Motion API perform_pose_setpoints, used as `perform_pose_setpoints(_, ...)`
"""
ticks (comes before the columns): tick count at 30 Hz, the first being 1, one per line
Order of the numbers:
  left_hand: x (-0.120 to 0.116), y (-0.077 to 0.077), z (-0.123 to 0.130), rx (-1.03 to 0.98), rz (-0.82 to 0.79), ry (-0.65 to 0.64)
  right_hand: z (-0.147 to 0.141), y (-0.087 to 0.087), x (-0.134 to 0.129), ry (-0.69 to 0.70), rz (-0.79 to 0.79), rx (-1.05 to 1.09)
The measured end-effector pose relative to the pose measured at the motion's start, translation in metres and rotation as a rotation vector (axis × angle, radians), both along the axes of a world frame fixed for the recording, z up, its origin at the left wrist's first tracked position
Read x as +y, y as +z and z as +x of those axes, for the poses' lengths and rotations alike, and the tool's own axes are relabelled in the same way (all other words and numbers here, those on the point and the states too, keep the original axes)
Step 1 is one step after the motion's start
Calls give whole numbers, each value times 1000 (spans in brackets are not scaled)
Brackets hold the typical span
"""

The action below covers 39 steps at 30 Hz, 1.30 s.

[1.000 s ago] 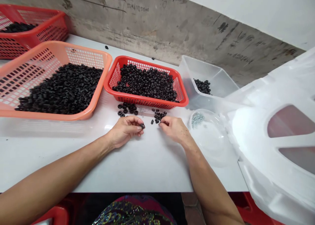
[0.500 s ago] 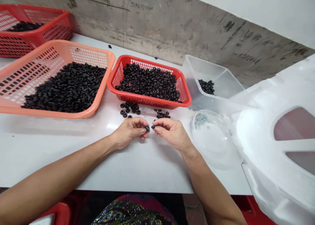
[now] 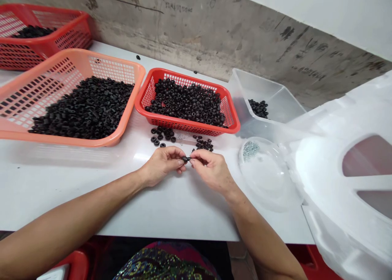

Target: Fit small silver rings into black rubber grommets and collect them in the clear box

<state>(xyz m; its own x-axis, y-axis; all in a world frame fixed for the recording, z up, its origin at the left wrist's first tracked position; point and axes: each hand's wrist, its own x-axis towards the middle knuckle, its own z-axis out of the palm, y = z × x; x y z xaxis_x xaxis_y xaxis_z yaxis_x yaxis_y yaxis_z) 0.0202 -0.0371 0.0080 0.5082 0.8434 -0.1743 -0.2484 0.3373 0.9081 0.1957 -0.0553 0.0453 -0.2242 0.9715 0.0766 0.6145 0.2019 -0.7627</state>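
Observation:
Between thumb and fingers, my left hand [image 3: 163, 165] pinches a round black ring [image 3: 184, 159]. My right hand [image 3: 211, 167] is closed on a small black piece [image 3: 189, 158], which now meets the ring. Its exact shape is mostly hidden by the fingertips. Just beyond my left hand lies a loose group of black rings [image 3: 162, 135]. Smaller black pieces [image 3: 204, 144] lie in a cluster beyond my right hand. Behind both groups stands a red basket [image 3: 186, 127] full of black rings.
An orange basket [image 3: 134, 96] of small black pieces stands left, with another red basket [image 3: 65, 31] behind it. At right are a clear bin [image 3: 275, 96] holding black pieces, a clear round dish [image 3: 266, 178] with tiny silvery bits, and a large white moulded object [image 3: 324, 161].
My two hands have come closer together. The small piece in my right hand, apart from the ring before, now touches it. The whole view has shifted slightly.

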Motion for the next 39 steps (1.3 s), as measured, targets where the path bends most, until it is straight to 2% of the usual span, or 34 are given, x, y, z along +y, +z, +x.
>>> perform_pose_setpoints(6,-4,5,3,193,176,36,-5,3,-3,49,98,-93)
perform_pose_setpoints(11,-5,1,1,360,356,43,-10,1,-5,37,93,-83)
perform_pose_setpoints(15,-4,1,-1,418,345,9,-10,-3,-3,27,65,-58)
perform_pose_setpoints(23,-5,11,-1,275,146,-18,-5,-7,6,-10,-220,161)
perform_pose_setpoints(25,-5,10,0,269,124,2,-7,-10,5,-15,-205,167)
perform_pose_setpoints(30,-6,7,1,357,140,50,-12,-14,2,42,-43,65)
perform_pose_setpoints(33,-7,9,2,340,190,54,-7,-10,7,75,-181,168)
perform_pose_setpoints(36,-9,12,2,274,253,36,0,-8,14,87,-425,411)
perform_pose_setpoints(39,-11,13,3,229,304,3,6,-11,19,122,-572,589)
